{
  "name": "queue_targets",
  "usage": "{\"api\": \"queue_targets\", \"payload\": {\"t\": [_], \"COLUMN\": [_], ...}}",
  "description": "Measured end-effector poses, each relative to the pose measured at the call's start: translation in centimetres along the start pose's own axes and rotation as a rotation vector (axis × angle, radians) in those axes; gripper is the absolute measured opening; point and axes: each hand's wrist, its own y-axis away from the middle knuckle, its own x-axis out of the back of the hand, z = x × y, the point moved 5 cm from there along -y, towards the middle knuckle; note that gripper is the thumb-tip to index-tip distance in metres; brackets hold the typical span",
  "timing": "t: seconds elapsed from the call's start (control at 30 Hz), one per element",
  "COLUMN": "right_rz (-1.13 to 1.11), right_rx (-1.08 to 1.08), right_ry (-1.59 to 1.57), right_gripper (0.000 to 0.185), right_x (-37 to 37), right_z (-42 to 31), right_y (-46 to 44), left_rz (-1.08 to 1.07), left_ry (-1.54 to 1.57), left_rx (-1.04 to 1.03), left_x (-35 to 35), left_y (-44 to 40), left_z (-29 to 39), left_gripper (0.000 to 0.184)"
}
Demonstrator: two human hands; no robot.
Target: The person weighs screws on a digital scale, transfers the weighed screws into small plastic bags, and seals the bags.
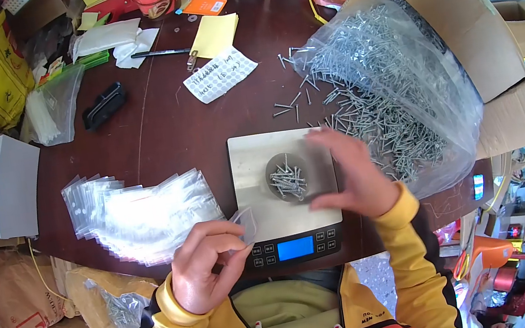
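Screws (pixel 288 181) are held in a small round dish (pixel 273 168) on the digital scale (pixel 252 196); weighing step prob. in hand. Clear plastic bag (pixel 249 223) is pinched btwn thumb & fingers of L hand (pixel 207 267). R hand (pixel 365 176) is spread wide beside dish, nothing gripped; dish prob. needs to be grasped next.

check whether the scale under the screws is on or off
On: the scale's display is lit blue. Its reading cannot be told, as no digits are legible.
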Motion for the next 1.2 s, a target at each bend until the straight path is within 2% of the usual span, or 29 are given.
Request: {"api": "queue_targets", "payload": {"t": [0.1,0.13,0.23,0.27,0.37,0.4,0.5,0.53,0.63,0.77,0.87,0.97,1.07,1.17,1.2], "right_rz": [-0.010,0.004,0.012,0.052,-0.075,-0.098,-0.243,-0.204,-0.218,-0.187,-0.034,0.065,0.036,0.077,0.077], "right_rx": [-0.016,0.015,-0.142,-0.198,-0.062,-0.005,0.218,0.174,0.144,0.245,0.228,0.025,-0.080,0.000,0.025], "right_ry": [0.115,0.155,-0.274,-0.623,-0.802,-0.802,-0.497,-0.445,-0.099,-0.060,-0.153,-0.312,-0.126,0.085,0.024], "right_gripper": [0.083,0.079,0.075,0.067,0.062,0.057,0.051,0.046,0.046,0.051,0.051,0.058,0.069,0.074,0.060], "right_x": [-3.7,-4.0,-3.5,-3.1,-0.7,-0.2,0.9,0.7,0.8,2.2,3.0,1.3,-1.7,-1.7,-0.9], "right_z": [-0.9,-1.1,-0.2,-0.6,-2.9,-3.7,-6.4,-7.3,-9.5,-10.2,-8.1,-3.4,0.3,-1.4,-3.0], "right_y": [0.1,-0.1,-0.2,-0.3,-1.4,-1.9,-3.5,-3.7,-4.0,-4.0,-3.7,-2.0,0.1,0.4,0.1], "left_rz": [-0.022,-0.025,-0.055,-0.070,-0.112,-0.115,-0.114,-0.045,0.013,0.059,0.082,0.171,0.164,0.061,0.027], "left_ry": [-0.019,-0.027,-0.059,-0.069,-0.103,-0.105,-0.144,-0.152,-0.114,-0.168,-0.162,-0.144,-0.006,0.136,0.165], "left_rx": [0.001,0.009,0.024,0.029,-0.029,-0.053,-0.128,-0.217,-0.236,-0.242,-0.226,-0.232,-0.139,-0.084,-0.087], "left_x": [-0.4,-0.5,-0.7,-0.8,-1.9,-2.5,-3.8,-4.1,-4.7,-3.9,-2.8,-1.5,-0.8,-0.2,-0.2], "left_y": [-0.1,-0.2,-0.4,-0.5,-1.2,-1.3,-1.6,-1.7,-1.5,-1.5,-1.6,-1.9,-1.5,-1.0,-0.9], "left_z": [-0.1,-0.1,-0.6,-0.8,-0.7,-0.7,0.2,0.4,-0.1,0.1,0.2,0.7,-0.3,-0.5,-0.2], "left_gripper": [0.015,0.014,0.013,0.013,0.014,0.016,0.017,0.023,0.025,0.026,0.024,0.019,0.015,0.012,0.012]}}
